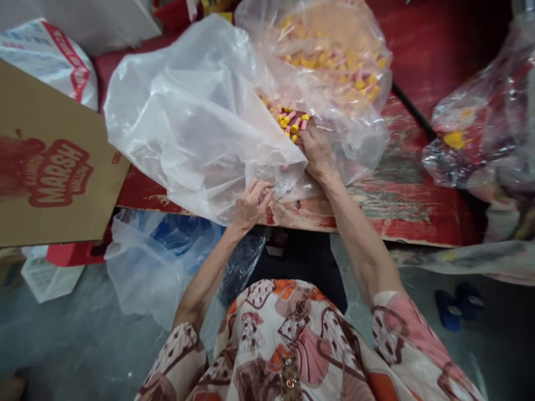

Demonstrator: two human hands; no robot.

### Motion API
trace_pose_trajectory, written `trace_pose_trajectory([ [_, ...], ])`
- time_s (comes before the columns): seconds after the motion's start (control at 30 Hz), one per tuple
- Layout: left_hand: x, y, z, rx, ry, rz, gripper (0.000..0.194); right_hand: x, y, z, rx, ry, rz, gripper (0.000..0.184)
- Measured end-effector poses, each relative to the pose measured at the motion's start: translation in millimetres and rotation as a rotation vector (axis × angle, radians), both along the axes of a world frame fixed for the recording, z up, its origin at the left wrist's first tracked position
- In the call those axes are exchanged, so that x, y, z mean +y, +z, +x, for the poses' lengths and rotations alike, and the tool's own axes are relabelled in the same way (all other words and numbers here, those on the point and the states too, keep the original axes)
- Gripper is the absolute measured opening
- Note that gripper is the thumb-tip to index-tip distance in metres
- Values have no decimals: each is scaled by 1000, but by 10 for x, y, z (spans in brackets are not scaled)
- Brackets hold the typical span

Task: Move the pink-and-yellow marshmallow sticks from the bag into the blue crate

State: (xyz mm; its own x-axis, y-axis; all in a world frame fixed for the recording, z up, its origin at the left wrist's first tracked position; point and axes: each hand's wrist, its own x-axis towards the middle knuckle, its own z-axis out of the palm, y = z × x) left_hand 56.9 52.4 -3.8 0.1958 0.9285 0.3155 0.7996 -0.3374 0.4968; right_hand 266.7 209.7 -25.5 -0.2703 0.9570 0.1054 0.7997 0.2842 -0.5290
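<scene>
A big clear plastic bag (pixel 196 117) lies on a worn red table (pixel 401 206), its mouth open toward me. Inside and behind it lie several small yellow and pink sweets (pixel 292 122), more of them under the plastic at the back (pixel 334 55). My left hand (pixel 251 201) is closed, pinching the bag's near edge at the table's front. My right hand (pixel 316 153) reaches into the bag's mouth, its fingers curled among the sweets and partly hidden by plastic.
A brown cardboard box flap (pixel 50 167) printed "Marsh Mallow" sticks out at the left. Another crumpled clear bag (pixel 480 128) with a yellow piece sits at the right. A blue-tinted plastic bag (pixel 167 250) hangs below the table. Blue slippers (pixel 457 303) lie on the floor.
</scene>
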Motion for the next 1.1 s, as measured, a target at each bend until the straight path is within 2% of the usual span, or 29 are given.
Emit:
trace_pose_trajectory([
  [0.07, -61, -18, 33, 9, 73, 76, 21, -63, -10, 37, -5, -84, -20, 46],
  [0.13, -125, -99, 84, 0, 89, 122, 23, -132, -67, 91, 2, -174, -6, 46],
  [0.2, -166, -194, 121, -39, 34, 94, 22, -208, -135, 156, 38, -243, 48, 50],
  [0.27, -196, -244, 101, -139, -7, 27, 18, -307, -171, 214, 119, -279, 120, 43],
  [0.33, -271, -230, 7, -301, 59, -21, 19, -453, -159, 230, 261, -342, 188, 34],
  [0.37, -340, -209, -66, -393, 146, -27, 21, -547, -141, 209, 347, -365, 221, 30],
  [0.43, -542, -172, -260, -576, 412, 9, 29, -759, -102, 92, 491, -336, 274, 25],
  [0.5, -786, -177, -513, -760, 740, 103, 35, -943, -90, -117, 548, -205, 269, 25],
  [0.57, -1007, -235, -802, -945, 1075, 161, 35, -1041, -124, -360, 521, -62, 187, 25],
  [0.63, -1170, -332, -1080, -1098, 1353, 70, 29, -1043, -196, -560, 462, 37, 89, 23],
  [0.7, -1277, -437, -1301, -1174, 1504, -91, 23, -989, -276, -665, 418, 61, 38, 23],
  [0.77, -1350, -519, -1441, -1186, 1535, -199, 20, -932, -332, -675, 431, 41, 4, 27],
  [0.83, -1406, -555, -1510, -1161, 1537, -221, 20, -907, -347, -631, 496, 26, -38, 31],
  [0.9, -1437, -533, -1525, -1098, 1554, -174, 18, -917, -330, -582, 556, 36, -74, 31],
  [0.97, -1400, -449, -1494, -1013, 1562, -63, 18, -942, -302, -560, 574, 41, -84, 28],
  [1.03, -1238, -323, -1408, -872, 1429, 83, 20, -958, -283, -562, 568, 33, -76, 24],
  [1.1, -917, -196, -1279, -654, 1110, 175, 21, -961, -285, -572, 558, 13, -64, 23],
])
